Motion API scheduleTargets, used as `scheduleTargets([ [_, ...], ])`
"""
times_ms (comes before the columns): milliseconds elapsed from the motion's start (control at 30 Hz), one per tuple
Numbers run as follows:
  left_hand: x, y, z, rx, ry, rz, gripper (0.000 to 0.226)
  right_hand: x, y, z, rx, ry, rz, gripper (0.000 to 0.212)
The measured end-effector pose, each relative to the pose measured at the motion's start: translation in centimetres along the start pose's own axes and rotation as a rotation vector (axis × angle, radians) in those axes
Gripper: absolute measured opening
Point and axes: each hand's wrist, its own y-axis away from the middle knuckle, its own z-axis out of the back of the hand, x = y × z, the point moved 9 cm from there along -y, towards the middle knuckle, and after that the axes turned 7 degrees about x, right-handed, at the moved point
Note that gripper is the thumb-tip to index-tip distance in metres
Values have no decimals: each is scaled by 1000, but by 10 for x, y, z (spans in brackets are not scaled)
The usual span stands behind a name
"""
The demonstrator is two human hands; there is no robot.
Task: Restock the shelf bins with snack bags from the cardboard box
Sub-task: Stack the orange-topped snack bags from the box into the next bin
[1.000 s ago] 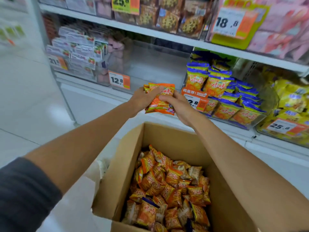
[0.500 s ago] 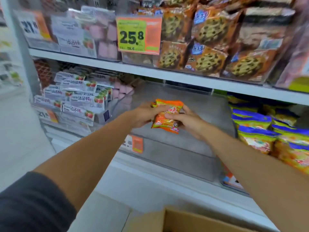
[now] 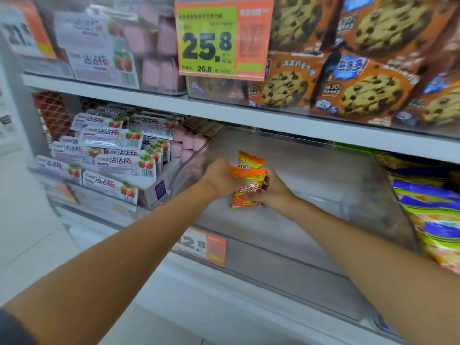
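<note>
Clear bin (image 3: 323,195) gapes open between strawberry boxes (image 3: 119,160) and blue-yellow bags (image 3: 428,210)

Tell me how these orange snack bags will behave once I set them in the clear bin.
Likely light and pillowy: the left hand and right hand hold a stack of orange snack bags easily. Glossy wrappers may slide on the smooth floor of the clear bin. Soft crimped ends suggest they'd slump, not stand.

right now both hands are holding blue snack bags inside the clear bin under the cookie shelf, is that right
Not quite: the snack bags are orange, not blue. The head view shows the left hand and right hand both holding them inside the clear bin under the cookie shelf.
</note>
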Motion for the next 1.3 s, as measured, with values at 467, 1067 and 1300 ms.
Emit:
scheduleTargets([
  [467, 0, 75, 86, -331, -192, -242, 39, -6, -26, -10, -96, 54, -23, 94],
  [1067, 7, 76, 81, -307, -52, -259, 66, 20, -32, -36, -119, 370, 85, 72],
  [1300, 14, 72, 80, -307, -32, -277, 69, 20, -20, -21, -180, 361, 200, 72],
])
